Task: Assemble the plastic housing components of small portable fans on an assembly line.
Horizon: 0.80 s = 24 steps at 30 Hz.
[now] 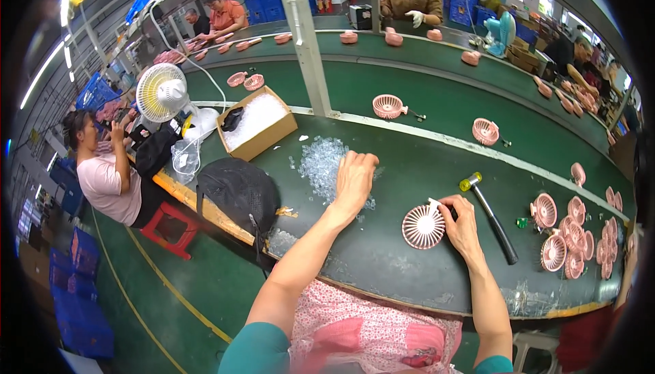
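Note:
My left hand (354, 184) is over a pile of small clear plastic pieces (321, 162), its fingers curled in. Whatever is between its fingertips is hidden. With my right hand (462, 227) I grip the edge of a round pink fan housing (423, 228), near a small pale stub at its upper rim. The slatted grille of the housing faces up, and it rests on the dark green bench. Just right of that hand lies a hammer (492, 220) with a yellow head and black handle.
Several pink fan housings (553, 252) cluster on the right. A black mesh bag (237, 193), an open cardboard box (263, 132) and a white desk fan (170, 94) stand left. Beyond a metal post (303, 39), a green conveyor (437, 91) carries more fan parts. Several people work nearby.

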Available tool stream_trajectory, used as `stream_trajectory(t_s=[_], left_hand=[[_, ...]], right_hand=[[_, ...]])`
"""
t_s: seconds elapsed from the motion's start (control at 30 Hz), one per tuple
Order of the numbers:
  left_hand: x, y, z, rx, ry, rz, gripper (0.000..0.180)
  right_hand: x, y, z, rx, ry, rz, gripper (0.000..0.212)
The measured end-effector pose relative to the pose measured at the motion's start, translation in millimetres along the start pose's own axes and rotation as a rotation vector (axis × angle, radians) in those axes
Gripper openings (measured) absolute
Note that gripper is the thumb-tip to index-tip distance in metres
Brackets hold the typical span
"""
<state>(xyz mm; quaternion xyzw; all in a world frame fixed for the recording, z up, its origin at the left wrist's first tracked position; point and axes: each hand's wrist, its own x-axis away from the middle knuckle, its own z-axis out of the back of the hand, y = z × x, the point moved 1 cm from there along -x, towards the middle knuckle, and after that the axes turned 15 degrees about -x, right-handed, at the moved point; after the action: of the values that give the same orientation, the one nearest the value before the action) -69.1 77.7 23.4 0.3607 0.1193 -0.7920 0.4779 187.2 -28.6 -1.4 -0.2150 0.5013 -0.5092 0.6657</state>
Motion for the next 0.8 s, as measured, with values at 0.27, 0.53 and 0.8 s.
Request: stream_trajectory(t_s=[0.27,0.53,0.8], left_hand=[[17,30,-19,1.385,-0.549,0.562,0.023],[23,60,-20,1.592,-0.689,0.678,0.028],[26,66,-13,1.261,-0.605,0.511,0.025]], right_hand=[[-6,-26,-16,-0.439,0.106,-0.069,0.018],[0,-29,-13,-0.431,0.146,-0.059,0.018],[2,-27,-15,-0.328,0.200,-0.077,0.017]])
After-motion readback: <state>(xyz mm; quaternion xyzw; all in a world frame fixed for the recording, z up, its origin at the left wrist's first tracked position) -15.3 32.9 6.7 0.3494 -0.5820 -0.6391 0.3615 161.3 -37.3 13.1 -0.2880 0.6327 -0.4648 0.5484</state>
